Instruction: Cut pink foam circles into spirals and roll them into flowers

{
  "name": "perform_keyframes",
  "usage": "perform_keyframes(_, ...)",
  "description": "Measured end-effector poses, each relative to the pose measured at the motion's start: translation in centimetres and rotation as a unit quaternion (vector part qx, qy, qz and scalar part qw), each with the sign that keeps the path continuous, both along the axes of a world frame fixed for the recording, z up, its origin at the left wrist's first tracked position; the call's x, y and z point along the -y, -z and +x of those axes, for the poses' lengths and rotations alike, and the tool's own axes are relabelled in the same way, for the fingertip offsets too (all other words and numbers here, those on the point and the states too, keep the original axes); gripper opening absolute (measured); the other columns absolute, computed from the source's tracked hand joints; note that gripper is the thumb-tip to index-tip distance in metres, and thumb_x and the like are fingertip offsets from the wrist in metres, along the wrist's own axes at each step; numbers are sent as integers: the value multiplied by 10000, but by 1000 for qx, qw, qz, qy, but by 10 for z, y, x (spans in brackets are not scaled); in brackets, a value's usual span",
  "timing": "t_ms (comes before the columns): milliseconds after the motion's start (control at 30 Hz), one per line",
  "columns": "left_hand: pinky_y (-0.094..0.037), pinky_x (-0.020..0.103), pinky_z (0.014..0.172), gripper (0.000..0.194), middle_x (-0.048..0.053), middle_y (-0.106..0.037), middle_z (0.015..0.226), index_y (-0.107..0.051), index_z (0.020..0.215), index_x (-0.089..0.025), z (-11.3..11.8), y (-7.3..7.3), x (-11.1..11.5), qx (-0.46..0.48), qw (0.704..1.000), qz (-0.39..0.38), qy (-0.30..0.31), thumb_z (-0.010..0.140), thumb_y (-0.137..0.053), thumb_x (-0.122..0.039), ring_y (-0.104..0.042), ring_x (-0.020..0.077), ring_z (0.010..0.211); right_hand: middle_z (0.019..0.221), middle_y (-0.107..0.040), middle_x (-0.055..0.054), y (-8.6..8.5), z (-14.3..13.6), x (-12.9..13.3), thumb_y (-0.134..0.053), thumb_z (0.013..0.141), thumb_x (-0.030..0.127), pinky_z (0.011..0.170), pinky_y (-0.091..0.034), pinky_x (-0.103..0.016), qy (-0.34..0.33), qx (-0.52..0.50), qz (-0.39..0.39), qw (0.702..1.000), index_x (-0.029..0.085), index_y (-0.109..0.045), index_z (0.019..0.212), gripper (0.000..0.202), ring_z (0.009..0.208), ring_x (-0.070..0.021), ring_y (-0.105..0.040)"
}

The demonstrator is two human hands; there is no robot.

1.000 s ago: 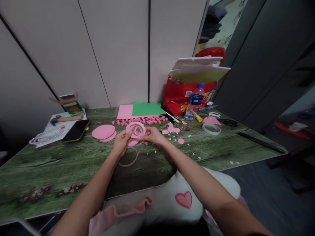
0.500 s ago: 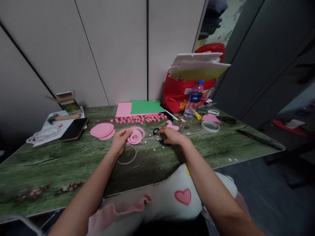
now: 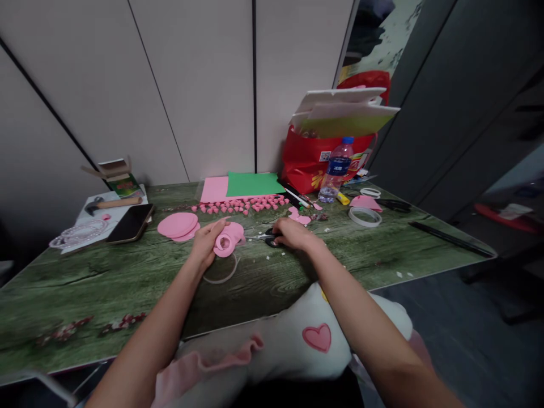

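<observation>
Between the fingers and thumb of my left hand is a pink paper spiral, its coils hanging to the right. My right hand grips a pair of scissors by the black handles. The blades point left toward the spiral, their tips close to its right edge; whether they touch I cannot tell. Just below the spiral lies a thin pale ring-like band. Left of my left hand, several pink paper circles lie in a stack. Small white scraps are scattered below the scissors.
Many small pink pieces lie in rows before green paper. At the right back stand a red bag and a bottle. A tape roll sits right. A phone and hammer lie left.
The scissors have turned so their blades point left at the spiral, and my right hand holds the handles more fully. The spiral has shifted slightly left and its coils have turned.
</observation>
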State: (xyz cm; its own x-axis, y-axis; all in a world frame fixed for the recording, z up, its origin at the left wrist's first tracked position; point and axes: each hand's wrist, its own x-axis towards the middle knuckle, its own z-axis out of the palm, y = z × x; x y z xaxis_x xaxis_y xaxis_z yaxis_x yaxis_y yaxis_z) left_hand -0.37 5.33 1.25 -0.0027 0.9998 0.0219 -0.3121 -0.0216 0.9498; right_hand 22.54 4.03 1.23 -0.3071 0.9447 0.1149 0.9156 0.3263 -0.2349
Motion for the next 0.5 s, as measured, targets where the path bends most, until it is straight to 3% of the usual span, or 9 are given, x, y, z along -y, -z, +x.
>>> perform_keyframes(167, -367, 190, 451, 327, 13, -592, 528, -635, 634, -85, -1, 0, -1, 13, 1000, -7, -15, 483, -726, -361, -478, 67, 445, 787, -610, -78, 2, 5, -5, -513, 728, 200, 647, -389, -250, 47, -172, 29, 984, 143, -568, 905, 194, 731, -161, -551)
perform_keyframes(333, -387, 190, 487, 350, 18, -611, 587, -631, 649, -82, -2, 0, -1, 16, 1000, -7, 9, 455, -742, -351, -515, 73, 495, 851, -570, -25, -3, -6, -2, -531, 701, 223, 657, -411, -229, -38, -400, 28, 915, 177, -399, 1147, 467, 741, -117, -532)
perform_keyframes(400, -398, 185, 512, 338, 26, -623, 622, -631, 643, -80, -2, 0, -1, 21, 1000, -4, 14, 430, -760, -310, -532, 77, 533, 889, -551, -21, -4, -12, 2, -574, 663, 253, 662, -409, -225, -72, -420, 17, 905, 189, -415, 1142, 509, 760, -117, -522)
perform_keyframes(500, -396, 177, 504, 322, 21, -617, 593, -633, 642, -80, -2, 2, -2, 29, 999, -4, 15, 436, -760, -293, -522, 68, 514, 903, -548, -25, -6, -20, 9, -664, 573, 306, 703, -386, -243, -110, -356, 27, 927, 187, -498, 1077, 544, 802, -136, -503)
